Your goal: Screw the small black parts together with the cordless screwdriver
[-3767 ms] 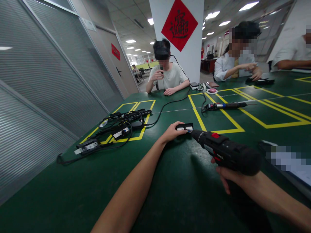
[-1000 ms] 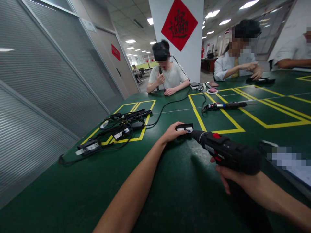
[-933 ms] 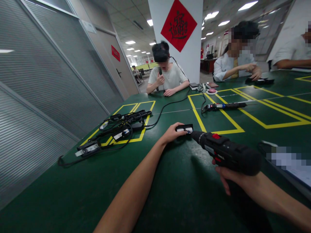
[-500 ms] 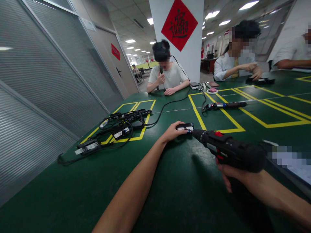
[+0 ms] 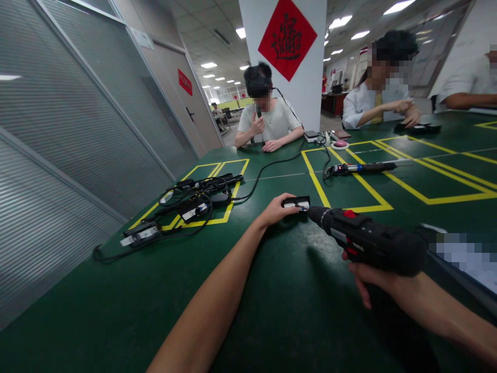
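My left hand (image 5: 277, 209) grips a small black box-like part with a white inside (image 5: 303, 203), holding it down on the green table (image 5: 272, 290). Wrapped round the handle of a black and red cordless drill (image 5: 373, 241) is my right hand (image 5: 367, 277). The drill lies nearly level, its chuck pointing left. Its tip meets the right end of the black part, close to my left fingertips. Whether the bit sits in a screw is too small to make out.
Black adapters with tangled cables (image 5: 194, 199) lie at the left inside yellow tape. A soldering-iron-like tool (image 5: 361, 168) rests beyond the drill. A tape roll (image 5: 340, 146) stands farther back. At the right lies a dark-edged flat device (image 5: 462, 274). Other people (image 5: 272, 119) sit across the table.
Both hands, the drill and the black part keep almost the same place. The whole view has shifted only very slightly.
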The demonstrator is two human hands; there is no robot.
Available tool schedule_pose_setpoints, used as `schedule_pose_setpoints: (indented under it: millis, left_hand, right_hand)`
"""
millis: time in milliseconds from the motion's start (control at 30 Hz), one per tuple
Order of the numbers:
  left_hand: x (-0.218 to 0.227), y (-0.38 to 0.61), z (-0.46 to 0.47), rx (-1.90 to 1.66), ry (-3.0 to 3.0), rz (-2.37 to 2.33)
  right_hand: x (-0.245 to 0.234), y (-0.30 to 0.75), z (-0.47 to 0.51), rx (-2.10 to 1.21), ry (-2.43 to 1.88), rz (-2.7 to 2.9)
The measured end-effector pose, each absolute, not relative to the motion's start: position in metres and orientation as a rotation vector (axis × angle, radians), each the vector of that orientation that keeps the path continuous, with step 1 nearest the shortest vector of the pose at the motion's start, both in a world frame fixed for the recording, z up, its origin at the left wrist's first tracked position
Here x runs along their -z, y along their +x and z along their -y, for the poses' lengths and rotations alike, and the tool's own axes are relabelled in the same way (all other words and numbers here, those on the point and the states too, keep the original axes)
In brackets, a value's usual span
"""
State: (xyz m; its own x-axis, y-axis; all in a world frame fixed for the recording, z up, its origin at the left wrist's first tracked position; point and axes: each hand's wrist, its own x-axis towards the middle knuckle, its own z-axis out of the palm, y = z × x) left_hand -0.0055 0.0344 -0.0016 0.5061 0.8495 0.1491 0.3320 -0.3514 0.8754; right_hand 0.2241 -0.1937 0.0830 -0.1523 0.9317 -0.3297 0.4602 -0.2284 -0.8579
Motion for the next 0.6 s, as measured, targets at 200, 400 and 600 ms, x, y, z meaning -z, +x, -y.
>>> schedule_pose_setpoints:
  millis: [200,400,600]
  left_hand:
    - [0.0033,-0.006,-0.0352,-0.788,1.926,-0.969]
    - [0.0042,-0.0053,-0.0366,-0.783,1.922,-0.977]
    - [0.0035,-0.0054,-0.0351,-0.777,1.915,-0.977]
  right_hand:
    - [-0.0761,0.2266,0.1896,-1.378,-1.617,1.608]
    - [-0.0742,0.2256,0.1878,-1.373,-1.564,1.612]
    - [-0.0767,0.2263,0.1906,-1.339,-1.637,1.615]
